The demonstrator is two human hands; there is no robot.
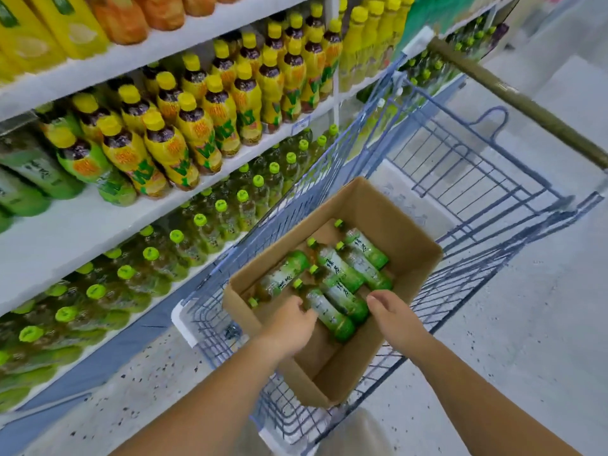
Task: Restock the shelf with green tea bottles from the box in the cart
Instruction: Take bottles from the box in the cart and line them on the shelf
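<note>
Several green tea bottles lying in box in cart; pick-up stage: left hand curled against nearest bottle, hold unconfirmed; right hand slack, empty; next, grasp firmly and lift to shelf.

Green tea bottles lie flat in the open cardboard box with lime caps aimed away from both hands, one bottle right between left hand and right hand. The box sits in the blue wire cart and the shelf stands off left of the left hand.
</note>
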